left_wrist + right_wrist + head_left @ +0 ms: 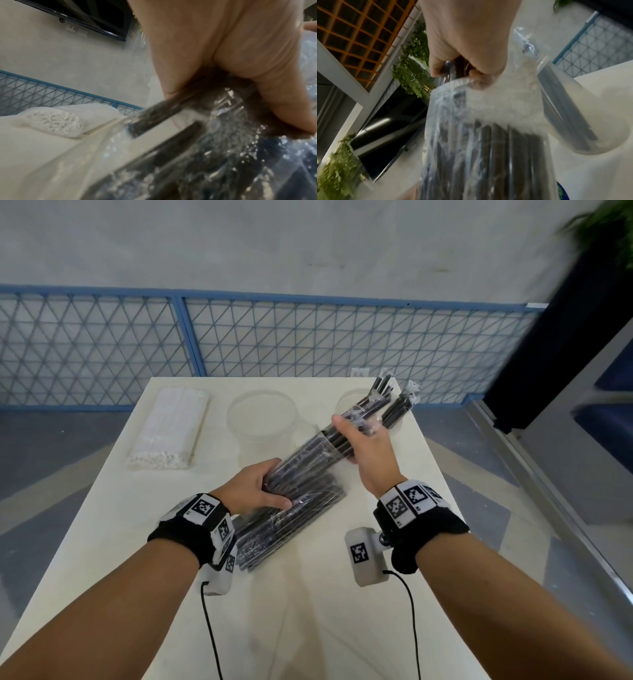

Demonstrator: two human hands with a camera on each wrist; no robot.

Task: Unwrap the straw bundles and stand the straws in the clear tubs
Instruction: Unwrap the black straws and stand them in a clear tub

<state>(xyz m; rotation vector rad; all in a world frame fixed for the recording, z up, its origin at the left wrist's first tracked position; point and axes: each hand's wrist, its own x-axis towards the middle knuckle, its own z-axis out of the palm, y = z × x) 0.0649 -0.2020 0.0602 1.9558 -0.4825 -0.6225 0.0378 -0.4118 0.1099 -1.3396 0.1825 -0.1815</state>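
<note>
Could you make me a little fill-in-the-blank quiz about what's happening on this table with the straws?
1. Both hands are holding a wrapped bundle of ____ straws.
2. The packet of white straws lies untouched on the ____ side of the table.
3. The right hand grips the bundle's far end while the ____ hand grips its near end.
4. The middle clear tub holds ____ straws.

Missing words: black; left; left; no
</note>
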